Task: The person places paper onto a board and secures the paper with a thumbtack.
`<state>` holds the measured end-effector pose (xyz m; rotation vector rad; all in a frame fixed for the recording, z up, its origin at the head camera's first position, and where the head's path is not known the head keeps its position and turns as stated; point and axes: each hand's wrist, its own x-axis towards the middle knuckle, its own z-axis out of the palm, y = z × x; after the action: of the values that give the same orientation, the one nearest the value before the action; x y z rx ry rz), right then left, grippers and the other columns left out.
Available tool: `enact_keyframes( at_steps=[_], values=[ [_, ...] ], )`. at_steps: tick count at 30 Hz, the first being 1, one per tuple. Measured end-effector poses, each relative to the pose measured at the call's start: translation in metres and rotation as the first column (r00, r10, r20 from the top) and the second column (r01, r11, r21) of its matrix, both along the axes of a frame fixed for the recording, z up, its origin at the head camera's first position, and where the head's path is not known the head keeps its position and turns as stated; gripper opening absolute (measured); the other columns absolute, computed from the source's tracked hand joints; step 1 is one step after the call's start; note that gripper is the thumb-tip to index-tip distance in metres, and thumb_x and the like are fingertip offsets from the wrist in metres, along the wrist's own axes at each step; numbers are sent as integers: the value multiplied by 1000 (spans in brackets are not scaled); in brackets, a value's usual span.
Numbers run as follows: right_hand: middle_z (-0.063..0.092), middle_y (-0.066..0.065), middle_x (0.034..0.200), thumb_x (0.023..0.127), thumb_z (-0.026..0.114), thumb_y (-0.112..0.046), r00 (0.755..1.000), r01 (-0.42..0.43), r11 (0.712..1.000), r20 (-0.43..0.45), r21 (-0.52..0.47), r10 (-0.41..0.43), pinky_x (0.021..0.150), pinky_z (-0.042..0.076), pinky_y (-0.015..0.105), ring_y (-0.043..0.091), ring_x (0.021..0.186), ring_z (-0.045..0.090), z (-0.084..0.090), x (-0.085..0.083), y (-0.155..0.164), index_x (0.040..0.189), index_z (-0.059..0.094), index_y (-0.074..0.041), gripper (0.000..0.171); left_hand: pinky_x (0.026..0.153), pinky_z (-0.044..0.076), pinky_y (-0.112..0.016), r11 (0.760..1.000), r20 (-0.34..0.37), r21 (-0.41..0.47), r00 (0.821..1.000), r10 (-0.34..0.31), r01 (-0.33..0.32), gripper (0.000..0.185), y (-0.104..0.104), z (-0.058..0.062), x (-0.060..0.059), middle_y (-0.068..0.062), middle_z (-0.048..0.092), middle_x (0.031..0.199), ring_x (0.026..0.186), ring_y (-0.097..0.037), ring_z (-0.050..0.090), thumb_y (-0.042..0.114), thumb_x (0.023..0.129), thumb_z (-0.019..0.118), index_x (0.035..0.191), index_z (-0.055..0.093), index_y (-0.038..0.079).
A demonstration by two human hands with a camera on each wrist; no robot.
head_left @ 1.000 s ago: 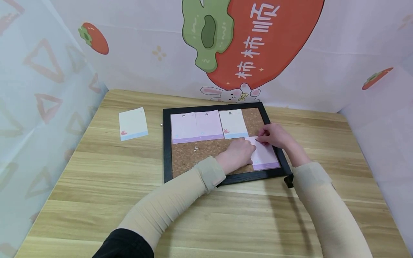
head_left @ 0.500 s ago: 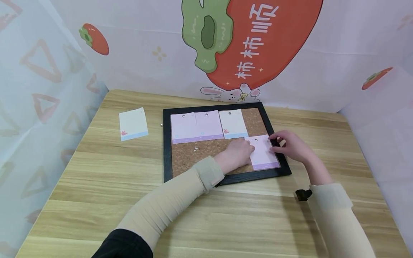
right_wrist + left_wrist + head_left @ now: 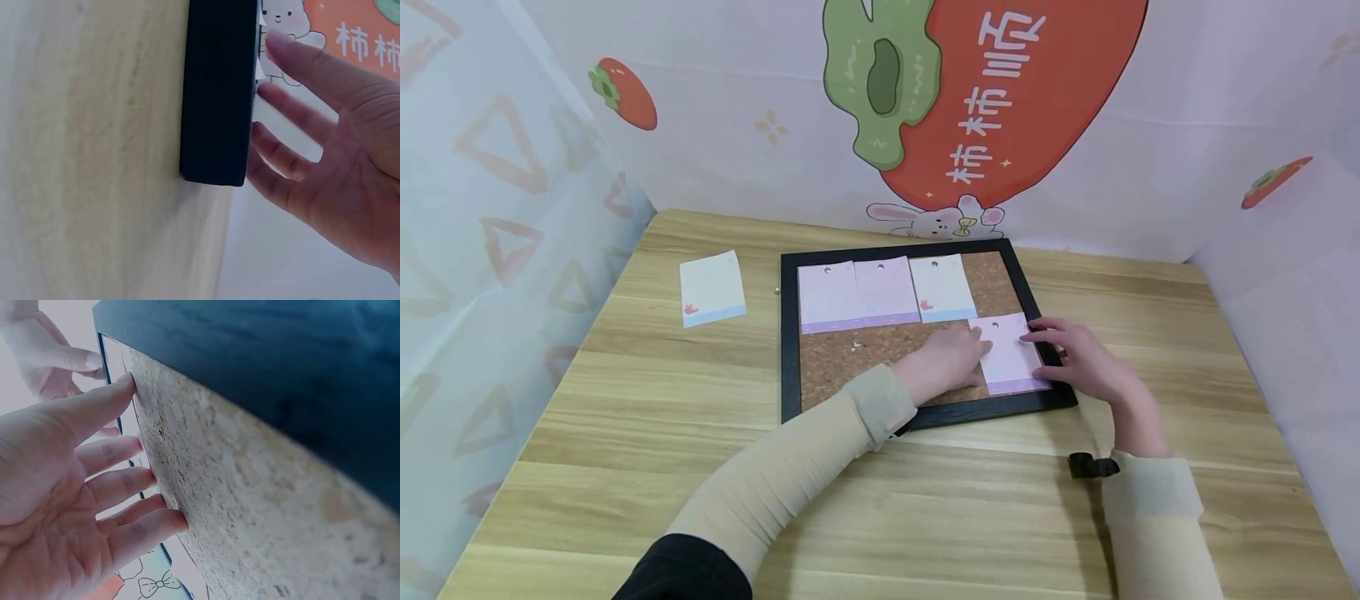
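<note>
A black-framed cork board (image 3: 790, 333) lies flat on the wooden worktop (image 3: 625, 433), and both hands rest at its 4 o'clock corner, either side of a pink note (image 3: 1011, 354) held by a silver pin (image 3: 996, 325) near its top edge. The left hand (image 3: 951, 358) lies palm down on the cork at the note's 9 o'clock side, fingers straight and slightly spread, the tips touching the note's left margin; the left wrist view shows those fingers (image 3: 119, 484) flat against the cork surface, holding nothing. The right hand (image 3: 1078, 358) sits at the note's 3 o'clock side, across the frame's right rail, fingers extended and loosely fanned, their tips at the note's right edge; in the right wrist view the fingers (image 3: 294, 112) reach past the black rail toward the paper, though that view is blurred and whether they actually press the sheet is hard to say. Neither hand grips anything.

Along the board's 12 o'clock edge three more notes are pinned in a row: two pink ones (image 3: 857, 293) overlapping side by side and a white one with a blue strip (image 3: 942, 287) just to their right. A loose white note (image 3: 712, 287) lies on the worktop at the board's 9 o'clock side, well apart from the hands. A small pin (image 3: 854, 345) sits on the bare cork near the board's middle
</note>
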<state>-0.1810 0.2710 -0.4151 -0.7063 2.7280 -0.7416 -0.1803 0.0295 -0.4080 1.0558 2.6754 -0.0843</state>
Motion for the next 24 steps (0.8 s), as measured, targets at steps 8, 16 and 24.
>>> enact_keyframes(
  at_steps=[8, 16, 24],
  values=[
    [44, 22, 153, 87, 75, -6, 998, 12, 999, 59, 39, -14, 106, 31, 68, 51, 134, 31, -1, 9, -4, 132, 62, -3, 48, 104, 51, -34, 999, 37, 27, 999, 19, -20, 49, -1, -1, 0, -8, 55, 146, 130, -23, 55, 41, 99, 60, 142, 54, 17],
    [43, 23, 152, 87, 75, -6, 999, 16, 995, 40, 93, -20, 108, 31, 68, 51, 135, 29, 0, 12, -10, 131, 63, -3, 46, 99, 53, -32, 998, 21, 56, 1000, 6, -7, 46, -4, -1, -1, -7, 62, 134, 119, -21, 60, 41, 97, 63, 133, 60, 12],
    [46, 26, 149, 86, 75, -5, 1000, 7, 994, 2, 110, -7, 111, 30, 67, 50, 137, 34, 1, 14, -13, 131, 63, -1, 46, 117, 39, -33, 990, 145, 144, 989, -5, -16, 53, -14, -2, -11, -8, 50, 153, 141, -21, 48, 36, 99, 62, 145, 52, 11]
  ],
)
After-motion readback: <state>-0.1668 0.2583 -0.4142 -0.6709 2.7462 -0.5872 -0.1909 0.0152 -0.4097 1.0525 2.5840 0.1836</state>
